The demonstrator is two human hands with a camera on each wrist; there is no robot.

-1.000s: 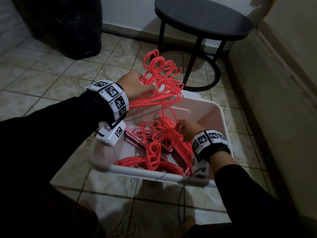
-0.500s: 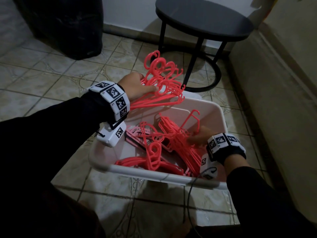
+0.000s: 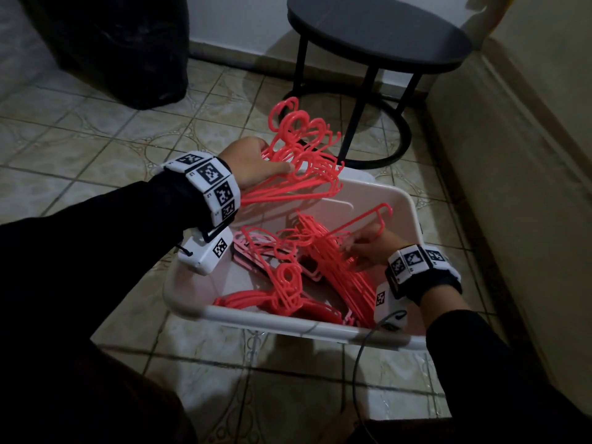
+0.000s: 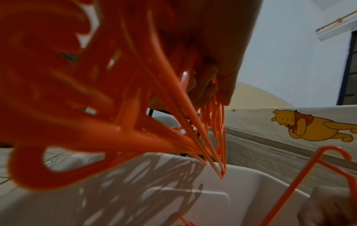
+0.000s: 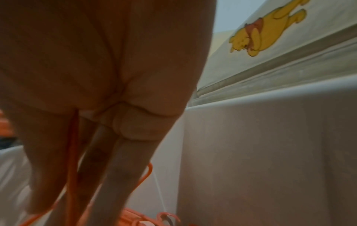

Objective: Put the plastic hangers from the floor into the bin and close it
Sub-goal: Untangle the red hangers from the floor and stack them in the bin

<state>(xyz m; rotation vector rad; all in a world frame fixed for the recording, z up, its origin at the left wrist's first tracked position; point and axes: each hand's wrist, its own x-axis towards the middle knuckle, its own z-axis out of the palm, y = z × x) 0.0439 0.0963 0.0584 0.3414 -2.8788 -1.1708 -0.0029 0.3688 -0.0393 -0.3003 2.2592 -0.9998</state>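
Patterned beige tiles cover the floor, dim under low light, with a round black table at 12 o'clock, a dark bag at 10 o'clock and a pale bed side running along 3 o'clock; the left wrist view shows a yellow cartoon bear printed on its sheet. At the middle stands the white bin, open, on the tiles. Over its 11 o'clock rim the left hand grips a bundle of red hangers, fingers curled round their shoulders, hooks fanned upward toward the table. More hangers in the bin lie heaped, a few paler pink ones beneath them. At 3 o'clock inside the bin the right hand reaches into a leaning stack with its fingers straight and spread; one red bar passes between two of them, and whether they squeeze it I cannot tell. A lone hook sticks up just above that hand. The bin's near corners are hidden by black sleeves, the wrist views are blurred up close, and a thin cable trails off the bottom edge.
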